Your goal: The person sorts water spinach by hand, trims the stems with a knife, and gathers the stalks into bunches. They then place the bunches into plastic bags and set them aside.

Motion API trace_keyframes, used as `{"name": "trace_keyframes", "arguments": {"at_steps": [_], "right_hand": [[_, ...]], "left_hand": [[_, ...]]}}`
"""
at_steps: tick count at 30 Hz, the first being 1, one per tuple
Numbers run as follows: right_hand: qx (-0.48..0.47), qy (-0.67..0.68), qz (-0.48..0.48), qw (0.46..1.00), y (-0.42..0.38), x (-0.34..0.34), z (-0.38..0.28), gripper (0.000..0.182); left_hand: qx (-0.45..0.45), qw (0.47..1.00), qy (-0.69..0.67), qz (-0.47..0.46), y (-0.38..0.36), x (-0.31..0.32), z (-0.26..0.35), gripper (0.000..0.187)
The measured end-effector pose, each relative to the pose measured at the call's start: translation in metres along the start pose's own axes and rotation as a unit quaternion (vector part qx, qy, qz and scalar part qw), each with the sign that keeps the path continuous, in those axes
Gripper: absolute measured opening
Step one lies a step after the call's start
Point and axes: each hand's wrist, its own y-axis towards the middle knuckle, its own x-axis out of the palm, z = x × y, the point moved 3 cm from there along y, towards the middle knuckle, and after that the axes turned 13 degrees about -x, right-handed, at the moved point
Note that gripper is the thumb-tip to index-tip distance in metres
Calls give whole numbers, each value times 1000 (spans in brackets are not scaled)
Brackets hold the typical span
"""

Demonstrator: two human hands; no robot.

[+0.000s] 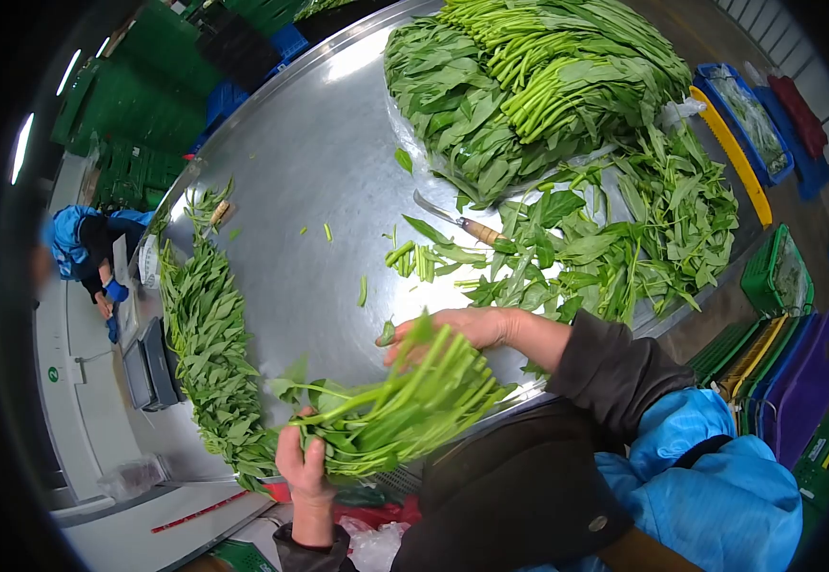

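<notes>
A bunch of leafy greens with long stems (pixel 405 410), probably water spinach, is held over the table's near edge, slightly blurred. My left hand (pixel 305 464) is closed around its leafy end at the left. My right hand (pixel 462 329) is just beyond the stems, its fingers bent and partly hidden by them. A small green leaf (pixel 387 333) shows at those fingertips, seemingly pinched. Beyond my right hand, a curved knife with a wooden handle (pixel 481 231) lies on the metal table (pixel 290 191), beside cut stem pieces (pixel 412 258) and loose greens (pixel 576 238).
A large pile of greens (pixel 538 86) stands at the far right of the table. A row of bunches (pixel 209 343) lines the left edge, near another wooden handle (pixel 221 213). A person in blue sleeves (pixel 76 243) works at left. Stacked crates (pixel 786 372) stand at right.
</notes>
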Motion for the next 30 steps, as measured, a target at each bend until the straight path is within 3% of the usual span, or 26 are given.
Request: {"name": "trace_keyframes", "arguments": {"at_steps": [2, 4, 6, 8, 9, 12, 13, 14, 15, 16, 17, 18, 20, 22, 23, 24, 26, 27, 29, 30], "right_hand": [[55, 66, 11, 996, -5, -3, 4, 64], [-46, 94, 94, 990, -21, -19, -7, 62], [-65, 84, 100, 989, -15, -31, 17, 62], [13, -84, 53, 995, -2, -42, 82, 59], [10, -85, 54, 995, -6, -39, 97, 59], [-189, 143, -18, 971, -6, -27, 108, 53], [-17, -15, 177, 984, 9, -35, 104, 38], [5, -307, 249, 918, -16, -8, 13, 40], [124, -181, 341, 914, -25, -26, -3, 32], [100, -189, 381, 900, -41, -44, -8, 31], [132, -499, 304, 801, -57, -56, -28, 34], [193, -722, 215, 629, -68, -50, -37, 39], [127, -688, 252, 669, -61, -21, -65, 43], [26, -589, 235, 773, -34, 9, -80, 43], [-167, -632, 194, 732, -23, 16, -72, 48], [-167, -631, 200, 730, -13, 24, -71, 48], [30, -645, 24, 763, 7, 39, -59, 48], [31, -646, 26, 762, 8, 40, -44, 48], [-127, -602, 49, 787, 8, 40, -13, 50], [-126, -603, 49, 786, 5, 40, -18, 50]], "left_hand": [[65, 993, -2, 97, 9, -6, 16, 53], [59, 994, 2, 94, 7, -9, 11, 57], [58, 994, -5, 88, 10, -7, 14, 56], [67, 994, -13, 88, 10, 4, 14, 57], [77, 994, -12, 79, 12, 9, 15, 58], [89, 994, -8, 66, 20, 15, 23, 79], [79, 995, -2, 65, 18, 15, 20, 79], [65, 996, 3, 63, 14, 14, 17, 80], [62, 996, 5, 66, 8, 12, 14, 80], [28, 998, 7, 63, 2, 11, 10, 78], [-6, 998, 9, 60, -3, 10, 6, 76], [-8, 998, 12, 63, -5, 10, 5, 76], [-6, 997, 24, 79, -9, 10, 2, 73], [4, 995, 53, 81, -11, 12, 4, 74], [10, 994, 67, 84, -9, 13, 8, 74], [16, 993, 81, 89, -7, 13, 10, 75], [27, 994, 71, 83, -2, 15, 11, 76], [40, 994, 67, 80, 1, 16, 13, 76], [52, 993, 61, 81, 3, 19, 13, 76], [37, 995, 48, 84, 1, 19, 10, 76]]}}
